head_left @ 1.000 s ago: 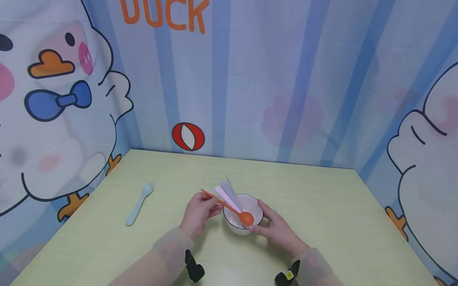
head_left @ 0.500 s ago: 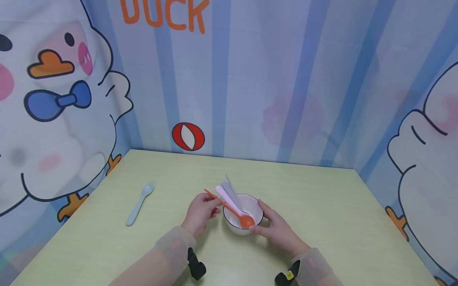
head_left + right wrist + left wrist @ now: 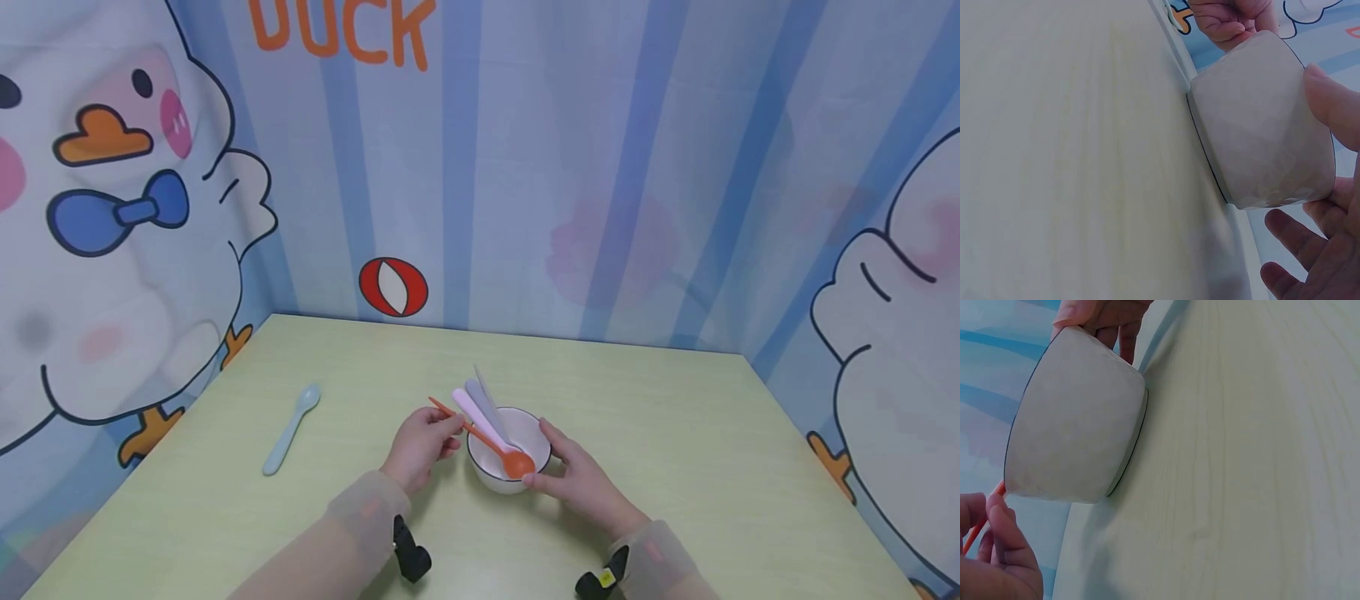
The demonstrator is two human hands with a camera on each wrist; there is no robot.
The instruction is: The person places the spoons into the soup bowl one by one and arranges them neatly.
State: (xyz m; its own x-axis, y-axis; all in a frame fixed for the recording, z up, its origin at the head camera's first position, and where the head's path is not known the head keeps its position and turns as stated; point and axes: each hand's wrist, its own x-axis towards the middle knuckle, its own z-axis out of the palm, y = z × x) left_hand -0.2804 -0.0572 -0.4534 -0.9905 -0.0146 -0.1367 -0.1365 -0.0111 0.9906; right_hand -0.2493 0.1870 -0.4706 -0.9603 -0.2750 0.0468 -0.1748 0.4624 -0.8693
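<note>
A white bowl (image 3: 531, 430) with a dark rim stands mid-table; its outer wall fills the left wrist view (image 3: 1072, 419) and the right wrist view (image 3: 1260, 137). My left hand (image 3: 422, 442) pinches the handle of an orange spoon (image 3: 516, 462), whose scoop rests at the bowl's near rim. Pink (image 3: 472, 413) and grey (image 3: 483, 402) spoons lean in the bowl, handles sticking out to the back left. My right hand (image 3: 573, 475) rests against the bowl's right side, thumb on the wall and fingers spread.
A pale blue spoon (image 3: 291, 428) lies loose on the yellow-green table (image 3: 675, 442) to the left. Cartoon duck curtains wall the table on the left, back and right.
The orange spoon's scoop has settled slightly lower at the bowl's near rim. Both hands have stayed almost still.
</note>
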